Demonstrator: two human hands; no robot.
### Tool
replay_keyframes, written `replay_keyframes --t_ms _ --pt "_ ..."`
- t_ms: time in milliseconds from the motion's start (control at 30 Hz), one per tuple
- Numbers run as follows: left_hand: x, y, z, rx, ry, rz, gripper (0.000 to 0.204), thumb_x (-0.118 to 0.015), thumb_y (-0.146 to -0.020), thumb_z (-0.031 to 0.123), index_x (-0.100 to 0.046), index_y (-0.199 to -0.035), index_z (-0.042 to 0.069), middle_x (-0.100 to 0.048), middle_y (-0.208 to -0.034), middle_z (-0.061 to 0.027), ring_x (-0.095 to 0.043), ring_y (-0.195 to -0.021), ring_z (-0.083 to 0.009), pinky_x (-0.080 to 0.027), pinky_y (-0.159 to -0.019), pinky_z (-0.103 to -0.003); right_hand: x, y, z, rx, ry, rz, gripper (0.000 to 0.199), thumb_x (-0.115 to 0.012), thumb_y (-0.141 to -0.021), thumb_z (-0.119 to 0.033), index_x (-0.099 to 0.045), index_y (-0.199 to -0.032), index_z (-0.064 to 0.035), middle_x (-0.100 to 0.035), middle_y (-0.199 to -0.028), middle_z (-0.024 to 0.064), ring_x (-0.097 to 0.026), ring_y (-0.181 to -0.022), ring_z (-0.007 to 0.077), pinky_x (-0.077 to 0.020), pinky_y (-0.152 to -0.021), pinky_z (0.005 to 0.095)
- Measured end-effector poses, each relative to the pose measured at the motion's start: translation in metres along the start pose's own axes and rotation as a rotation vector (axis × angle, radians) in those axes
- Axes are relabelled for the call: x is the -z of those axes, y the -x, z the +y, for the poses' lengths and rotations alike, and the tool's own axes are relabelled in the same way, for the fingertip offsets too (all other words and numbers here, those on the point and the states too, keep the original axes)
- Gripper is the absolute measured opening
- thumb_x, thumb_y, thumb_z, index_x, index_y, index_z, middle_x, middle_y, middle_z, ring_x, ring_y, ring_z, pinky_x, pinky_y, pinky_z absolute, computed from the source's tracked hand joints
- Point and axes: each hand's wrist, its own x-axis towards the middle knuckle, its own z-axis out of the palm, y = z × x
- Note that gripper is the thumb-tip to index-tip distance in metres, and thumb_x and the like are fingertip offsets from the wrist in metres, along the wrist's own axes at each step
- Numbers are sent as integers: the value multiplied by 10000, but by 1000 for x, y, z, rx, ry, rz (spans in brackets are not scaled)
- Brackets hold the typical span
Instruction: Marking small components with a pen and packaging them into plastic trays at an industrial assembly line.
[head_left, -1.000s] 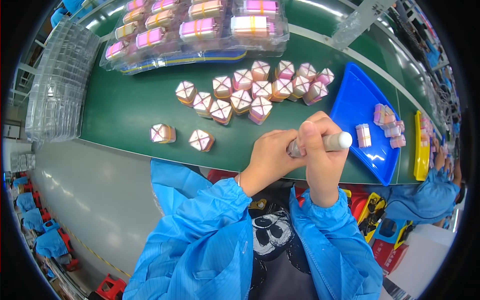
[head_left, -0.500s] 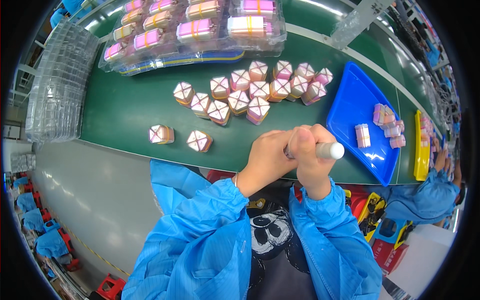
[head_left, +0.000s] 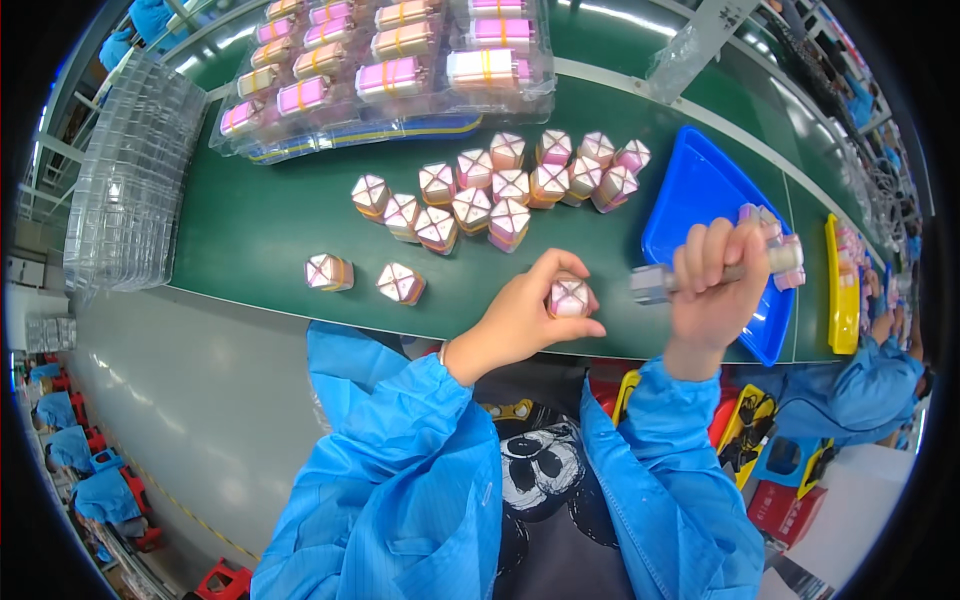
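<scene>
My left hand (head_left: 520,318) is closed around a banded block (head_left: 570,298), whose whitish top shows crossing lines; thumb and fingers grip its sides near the table's front edge. To its right, my right hand (head_left: 715,275) is raised in a fist on a rod-like tool. A grey, block-shaped end of the tool (head_left: 652,284) sticks out on the left, and a pale rounded handle end shows on the right; motion blurs it. Several similar blocks (head_left: 472,210) stand clustered on the green table (head_left: 270,220). Two more blocks (head_left: 401,284) sit nearer, left of my left hand.
Behind my right hand lies a blue tray (head_left: 690,180) holding some blocks. A clear plastic tray (head_left: 350,115) with banded pink and peach pieces is at the back. Stacked clear trays (head_left: 130,180) stand left. At far right are a yellow tray (head_left: 841,290) and a co-worker's blue sleeve (head_left: 850,395).
My hands have moved apart. The right hand has swung right with the tool, away from the left, where the block now shows. The view has shifted slightly.
</scene>
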Motion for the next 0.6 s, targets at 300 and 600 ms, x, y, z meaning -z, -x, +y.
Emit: replay_keyframes --t_ms 300,600 --pt "-7 -2 17 419 485 71 1102 26 -765 913 -436 -1256 42 -589 -816 -111 -587 -670 -160 -472 -555 -277 -7 -1 22 -785 987 -380 331 -713 -905 -346 -702 -916 -15 -639 -752 -12 -558 -695 56 -447 -600 246" --pt "4 30 17 81 2 212 624 -691 -895 352 -424 -1333 -2 -609 -1109 -117 -593 -951 -190 -492 -808 -309 12 -1 17 -870 649 -478 376 -726 -881 -175 -638 -1223 -46 -701 -891 7 -482 -620 -16 -380 -538 174"
